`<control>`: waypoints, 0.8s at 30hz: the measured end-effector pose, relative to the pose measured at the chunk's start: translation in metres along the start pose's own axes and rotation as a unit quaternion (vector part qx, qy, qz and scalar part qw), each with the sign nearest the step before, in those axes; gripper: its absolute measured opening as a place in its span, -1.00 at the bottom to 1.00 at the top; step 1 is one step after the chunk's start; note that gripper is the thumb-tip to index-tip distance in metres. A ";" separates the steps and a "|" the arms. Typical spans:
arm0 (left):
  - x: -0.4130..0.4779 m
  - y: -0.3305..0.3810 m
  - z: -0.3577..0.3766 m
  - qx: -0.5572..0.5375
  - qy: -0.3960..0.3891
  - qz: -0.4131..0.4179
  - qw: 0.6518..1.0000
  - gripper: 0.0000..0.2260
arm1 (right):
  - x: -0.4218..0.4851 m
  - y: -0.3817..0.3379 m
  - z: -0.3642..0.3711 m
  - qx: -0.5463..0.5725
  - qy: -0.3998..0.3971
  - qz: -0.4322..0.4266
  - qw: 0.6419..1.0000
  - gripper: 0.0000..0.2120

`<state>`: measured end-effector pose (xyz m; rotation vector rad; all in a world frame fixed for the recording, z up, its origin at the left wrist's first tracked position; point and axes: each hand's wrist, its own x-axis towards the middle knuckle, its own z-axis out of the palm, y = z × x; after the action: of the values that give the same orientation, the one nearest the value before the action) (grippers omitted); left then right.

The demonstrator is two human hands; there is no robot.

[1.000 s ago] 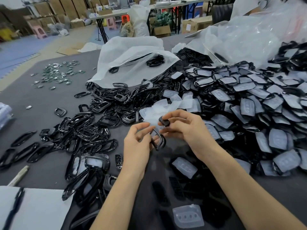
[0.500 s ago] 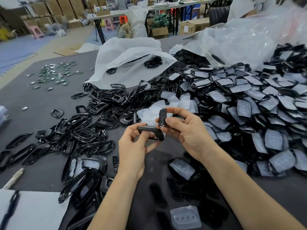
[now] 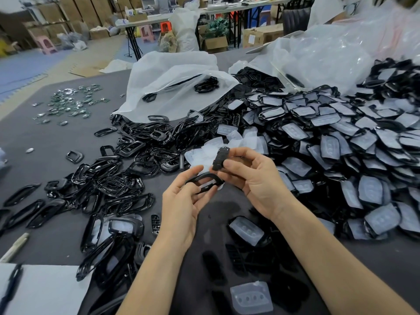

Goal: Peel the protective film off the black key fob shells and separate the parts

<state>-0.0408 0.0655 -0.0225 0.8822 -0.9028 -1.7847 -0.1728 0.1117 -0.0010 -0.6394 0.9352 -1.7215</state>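
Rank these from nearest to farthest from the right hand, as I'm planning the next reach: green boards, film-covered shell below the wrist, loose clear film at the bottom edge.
1. film-covered shell, on the table just below the right hand.
2. loose clear film, nearer the person, bottom of view.
3. green boards, scattered far left across the table.

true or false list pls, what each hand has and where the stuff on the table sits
1. The right hand pinches a small black rubber button pad. True.
2. The left hand holds nothing. False: it holds a glossy black plastic frame ring.
3. The film-covered black shells are heaped on the person's right. True.
4. The white plastic bag lies on the floor. False: it lies on the grey table.
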 end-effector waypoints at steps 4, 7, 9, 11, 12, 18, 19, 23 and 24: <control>0.001 0.000 0.000 -0.027 0.010 -0.007 1.000 -0.67 | 0.001 0.000 -0.001 0.043 0.006 0.010 0.999 -0.90; 0.002 -0.002 -0.001 -0.028 0.021 -0.011 0.999 -0.64 | 0.002 -0.001 -0.003 0.086 0.025 0.026 0.996 -0.88; 0.003 -0.002 0.000 -0.028 0.024 -0.017 0.999 -0.63 | 0.003 -0.002 -0.004 0.118 0.034 0.035 0.992 -0.88; 0.003 -0.003 0.001 -0.026 0.025 -0.024 0.999 -0.63 | 0.004 -0.003 -0.005 0.147 0.034 0.040 0.988 -0.87; 0.002 -0.003 0.001 -0.026 0.023 -0.027 0.999 -0.63 | 0.004 -0.003 -0.005 0.155 0.031 0.042 0.987 -0.85; -0.001 -0.002 0.003 -0.031 0.015 -0.031 0.999 -0.65 | 0.006 -0.003 -0.007 0.196 0.011 0.059 0.979 -0.63; -0.001 -0.002 0.003 -0.030 0.015 -0.030 0.999 -0.65 | 0.006 -0.003 -0.007 0.202 0.010 0.063 0.977 -0.61; -0.001 -0.001 0.002 -0.026 0.015 -0.027 0.999 -0.65 | 0.005 -0.004 -0.008 0.211 0.009 0.070 0.975 -0.58; -0.001 -0.001 0.002 -0.025 0.014 -0.027 0.999 -0.65 | 0.005 -0.004 -0.008 0.213 0.008 0.071 0.974 -0.57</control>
<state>-0.0427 0.0677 -0.0222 0.9057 -0.8197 -1.8278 -0.1827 0.1100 -0.0020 -0.2690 0.5763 -1.7267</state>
